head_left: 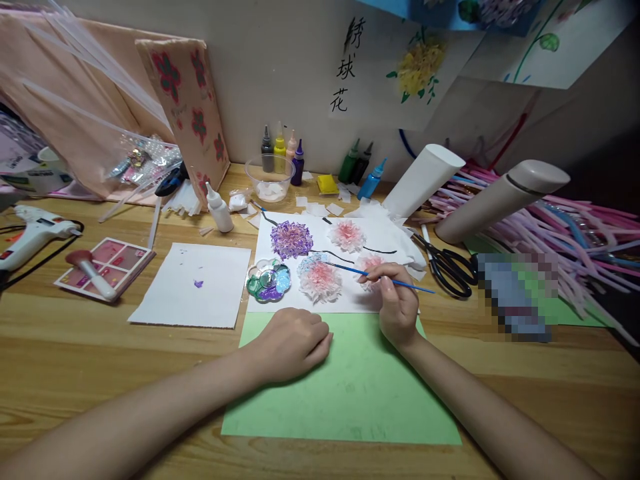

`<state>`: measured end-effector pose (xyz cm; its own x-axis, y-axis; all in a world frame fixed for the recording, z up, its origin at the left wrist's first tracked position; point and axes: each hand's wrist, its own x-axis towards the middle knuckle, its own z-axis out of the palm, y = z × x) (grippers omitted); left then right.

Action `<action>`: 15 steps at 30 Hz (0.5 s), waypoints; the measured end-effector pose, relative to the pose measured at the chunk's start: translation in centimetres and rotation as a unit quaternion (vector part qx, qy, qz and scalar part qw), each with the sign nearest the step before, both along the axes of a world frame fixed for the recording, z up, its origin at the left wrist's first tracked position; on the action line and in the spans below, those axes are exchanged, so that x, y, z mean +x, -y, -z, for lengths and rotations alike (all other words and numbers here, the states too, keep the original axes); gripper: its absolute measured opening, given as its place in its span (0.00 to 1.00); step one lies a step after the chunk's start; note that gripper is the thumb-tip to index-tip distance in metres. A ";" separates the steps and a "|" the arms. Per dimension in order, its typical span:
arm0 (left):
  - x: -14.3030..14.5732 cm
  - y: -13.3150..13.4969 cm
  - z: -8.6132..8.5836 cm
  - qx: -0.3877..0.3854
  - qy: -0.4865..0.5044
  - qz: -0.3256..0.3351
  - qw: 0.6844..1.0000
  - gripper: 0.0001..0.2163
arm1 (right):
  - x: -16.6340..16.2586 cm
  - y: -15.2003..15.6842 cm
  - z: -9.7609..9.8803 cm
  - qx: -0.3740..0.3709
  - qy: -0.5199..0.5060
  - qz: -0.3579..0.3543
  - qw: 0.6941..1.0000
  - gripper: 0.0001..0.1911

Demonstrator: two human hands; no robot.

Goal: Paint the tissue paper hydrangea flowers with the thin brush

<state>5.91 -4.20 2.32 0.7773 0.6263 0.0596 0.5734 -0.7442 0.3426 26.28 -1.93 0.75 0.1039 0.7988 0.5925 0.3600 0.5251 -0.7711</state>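
Slanting through the right hand [399, 303] is a paintbrush [350, 269].

Our left hand [295, 343] is on the front sheet [350, 407]; behind this lies the flower sheet [357, 303], with the palette [269, 280] over its left edge. The paintbrush [350, 268] is in our right hand [397, 303]. Beyond our left hand, leftward, we find a loose paper [200, 308], then a case [123, 253] with a makeup brush [97, 277] on it. Scissors [436, 253] lie right of our right hand; beyond both hands stand the bowl [260, 181] and bottles [299, 168].
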 end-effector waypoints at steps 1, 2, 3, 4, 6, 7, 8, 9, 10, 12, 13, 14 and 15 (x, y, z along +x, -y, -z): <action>0.0 0.0 0.0 0.001 -0.003 -0.001 1.000 0.14 | 0.0 0.0 0.0 0.005 -0.003 0.003 1.000 0.12; 0.0 0.0 0.0 0.002 -0.005 -0.001 1.000 0.14 | 0.0 0.0 0.0 0.012 -0.007 0.006 1.000 0.11; 0.0 0.0 0.0 0.002 -0.007 -0.001 1.000 0.14 | 0.0 0.0 0.0 0.018 -0.011 0.008 1.000 0.11; 0.0 0.0 0.0 0.003 -0.007 -0.001 1.000 0.14 | 0.0 0.0 -0.1 0.020 -0.012 0.006 1.000 0.11; 0.0 0.0 0.0 0.003 -0.005 0.000 1.000 0.14 | 0.0 0.0 -0.1 0.014 -0.006 0.001 1.000 0.11; 0.0 0.0 0.0 0.004 -0.004 0.000 1.000 0.14 | 0.0 0.0 -0.1 0.008 -0.003 0.000 1.000 0.11; 0.0 0.0 0.0 0.004 -0.003 0.000 1.000 0.14 | 0.0 0.0 -0.1 0.005 -0.001 0.001 1.000 0.11; 0.0 0.0 0.0 0.003 -0.003 -0.001 1.000 0.14 | 0.0 0.0 -0.1 0.006 -0.001 0.004 1.000 0.12; 0.0 0.0 0.0 0.002 -0.002 -0.001 1.000 0.14 | 0.0 0.0 -0.1 0.007 0.000 0.007 1.000 0.12; 0.0 0.0 0.0 0.002 -0.001 -0.002 1.000 0.14 | 0.0 -0.1 -0.1 0.005 0.007 0.006 1.000 0.12; 0.0 0.0 0.0 0.003 0.001 -0.002 1.000 0.14 | 0.0 -0.1 -0.1 0.002 0.011 0.004 1.000 0.12; 0.0 0.0 0.0 0.004 0.002 -0.002 1.000 0.14 | 0.0 -0.1 -0.1 -0.001 0.015 0.002 1.000 0.12; 0.0 0.0 0.0 0.005 0.002 -0.002 1.000 0.14 | 0.0 -0.1 -0.1 -0.003 0.017 0.002 1.000 0.12</action>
